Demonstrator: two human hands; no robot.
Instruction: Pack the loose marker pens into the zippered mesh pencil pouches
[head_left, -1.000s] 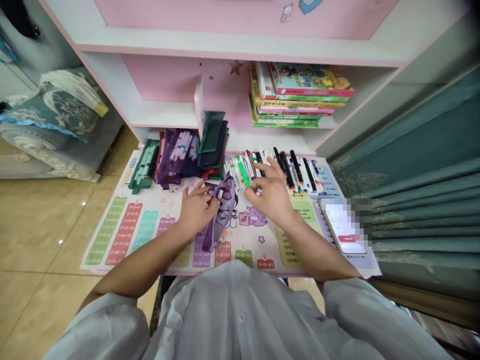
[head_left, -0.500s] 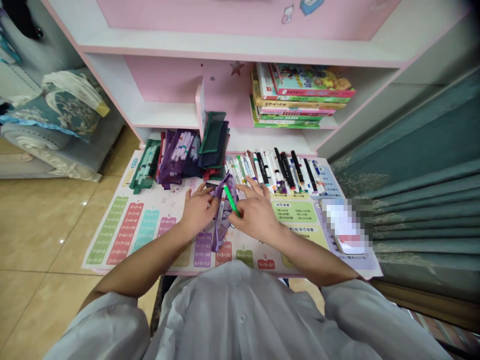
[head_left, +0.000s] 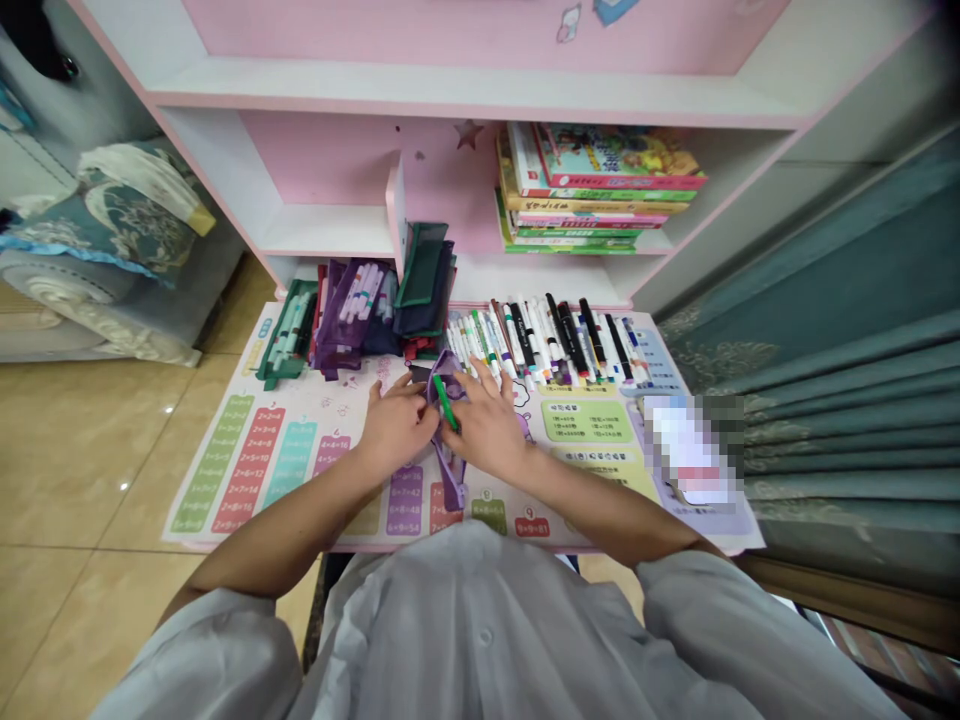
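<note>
A purple mesh pencil pouch point(head_left: 453, 488) lies upright-on-the-page between my hands, its upper end spread apart. My left hand point(head_left: 396, 428) pinches the pouch's left edge near its opening. In my right hand point(head_left: 491, 430), a bright green marker point(head_left: 444, 400) is gripped between thumb and fingers, slanting over the pouch mouth. The other fingers of that hand stretch forward over the pouch's right side. Just beyond my hands, a row of loose markers point(head_left: 551, 340) with white and black barrels lies side by side. What the pouch contains is mostly hidden.
Filled purple pouches point(head_left: 352, 310) and a green pouch point(head_left: 289, 335) with pens lie at the back left, beside a stack of dark green pouches point(head_left: 424, 285). Books point(head_left: 600, 195) are piled on the shelf. A blurred phone point(head_left: 690, 450) rests at the desk mat's right.
My right hand has shifted left with the green marker, bringing it closer to my left hand and over the pouch. The pouch's upper end has moved slightly left, its lower end right.
</note>
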